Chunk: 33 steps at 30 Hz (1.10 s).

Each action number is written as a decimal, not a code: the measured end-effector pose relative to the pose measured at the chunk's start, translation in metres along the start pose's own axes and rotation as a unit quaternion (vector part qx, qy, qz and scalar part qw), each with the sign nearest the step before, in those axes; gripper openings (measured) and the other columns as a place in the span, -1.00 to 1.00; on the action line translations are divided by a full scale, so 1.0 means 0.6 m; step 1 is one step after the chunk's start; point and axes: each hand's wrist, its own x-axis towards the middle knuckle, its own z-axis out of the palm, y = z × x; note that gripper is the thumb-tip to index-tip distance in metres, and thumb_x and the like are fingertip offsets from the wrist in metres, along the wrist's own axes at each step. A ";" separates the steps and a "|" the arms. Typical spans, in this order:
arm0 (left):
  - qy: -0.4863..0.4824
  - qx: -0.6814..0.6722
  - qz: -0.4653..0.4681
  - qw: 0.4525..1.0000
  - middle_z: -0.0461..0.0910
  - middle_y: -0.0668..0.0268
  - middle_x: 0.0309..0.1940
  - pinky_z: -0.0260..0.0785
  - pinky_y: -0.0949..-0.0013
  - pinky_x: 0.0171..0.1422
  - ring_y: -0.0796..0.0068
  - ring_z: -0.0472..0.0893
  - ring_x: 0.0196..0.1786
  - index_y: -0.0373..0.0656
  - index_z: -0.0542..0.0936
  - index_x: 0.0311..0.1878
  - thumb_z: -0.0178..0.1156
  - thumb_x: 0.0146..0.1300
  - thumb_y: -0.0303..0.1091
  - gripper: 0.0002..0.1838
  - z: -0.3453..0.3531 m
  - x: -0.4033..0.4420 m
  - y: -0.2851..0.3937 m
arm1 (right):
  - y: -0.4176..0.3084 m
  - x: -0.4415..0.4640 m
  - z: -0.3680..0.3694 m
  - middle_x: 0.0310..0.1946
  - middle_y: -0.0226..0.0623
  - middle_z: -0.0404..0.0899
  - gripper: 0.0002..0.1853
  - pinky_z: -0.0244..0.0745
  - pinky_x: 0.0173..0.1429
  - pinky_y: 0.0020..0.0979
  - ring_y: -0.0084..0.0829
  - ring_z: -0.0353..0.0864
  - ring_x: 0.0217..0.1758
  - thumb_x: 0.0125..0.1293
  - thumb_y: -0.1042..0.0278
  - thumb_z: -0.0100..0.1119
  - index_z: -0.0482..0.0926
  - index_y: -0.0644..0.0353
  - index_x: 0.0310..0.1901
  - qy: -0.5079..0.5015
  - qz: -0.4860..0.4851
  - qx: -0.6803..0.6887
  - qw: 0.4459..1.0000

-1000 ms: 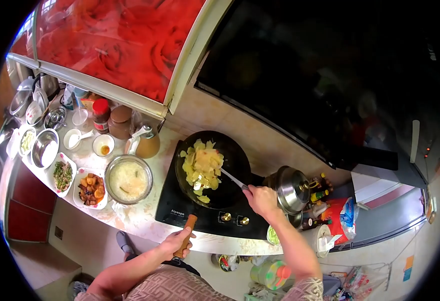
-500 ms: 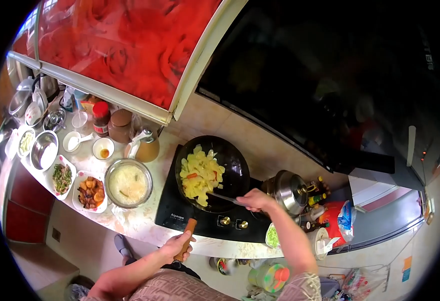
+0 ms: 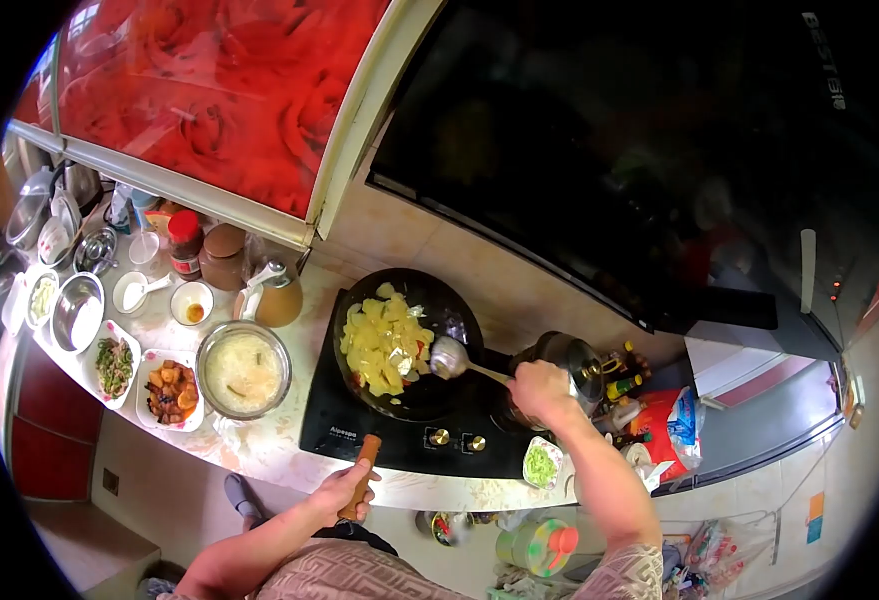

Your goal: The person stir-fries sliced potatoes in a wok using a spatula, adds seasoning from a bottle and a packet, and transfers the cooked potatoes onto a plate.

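A black wok (image 3: 456,318) sits on the black gas stove (image 3: 324,425), with pale yellow sliced vegetables (image 3: 379,335) and a few red-orange bits heaped in its left half. My left hand (image 3: 342,488) is wrapped round the wok's brown wooden handle (image 3: 371,449) at the counter's front edge. In my right hand (image 3: 542,390) is a metal ladle (image 3: 449,357), gripped by its handle. The ladle's rounded bowl is at the right side of the vegetables, inside the wok.
Left of the stove stand a metal bowl of whitish liquid (image 3: 244,370), a dish of browned chunks (image 3: 170,392) and a plate of chopped greens and meat (image 3: 116,366). Right are a lidded pot (image 3: 559,352) and a small dish of chopped green (image 3: 541,465). A dark range hood (image 3: 599,170) overhangs.
My right hand has moved right and the ladle has turned, its bowl now showing at the right of the vegetables. The vegetables have shifted slightly. My left hand keeps its grip; the view has shifted.
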 end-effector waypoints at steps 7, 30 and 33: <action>0.008 0.002 0.014 1.000 0.36 0.32 -0.52 0.22 0.43 -0.54 0.52 0.35 -0.60 -0.20 0.39 0.03 -0.03 0.38 0.18 -0.44 0.008 -0.006 0.002 | -0.030 0.098 0.121 -0.21 0.02 0.65 -0.61 0.52 0.05 -0.09 0.00 0.63 -0.06 0.29 0.01 0.09 0.69 0.20 -0.25 -0.004 0.040 0.181 0.983; 0.006 0.005 0.003 1.000 0.38 0.31 -0.47 0.27 0.42 -0.52 0.52 0.36 -0.59 -0.16 0.41 0.01 -0.04 0.39 0.18 -0.47 0.006 -0.002 0.000 | -0.060 0.106 0.201 -0.64 -0.19 0.58 -0.62 0.45 -0.45 -0.34 -0.34 0.55 -0.64 0.27 0.05 0.17 0.66 0.26 -0.44 -0.035 0.024 0.502 0.864; 0.007 0.003 0.004 1.000 0.38 0.31 -0.47 0.26 0.43 -0.52 0.52 0.36 -0.59 -0.17 0.41 0.01 -0.03 0.38 0.18 -0.47 0.003 -0.001 -0.002 | -0.050 0.083 0.179 -0.62 -0.14 0.59 -0.66 0.44 -0.51 -0.28 -0.20 0.59 -0.61 0.31 0.08 0.16 0.68 0.21 -0.37 0.188 -0.067 0.263 0.944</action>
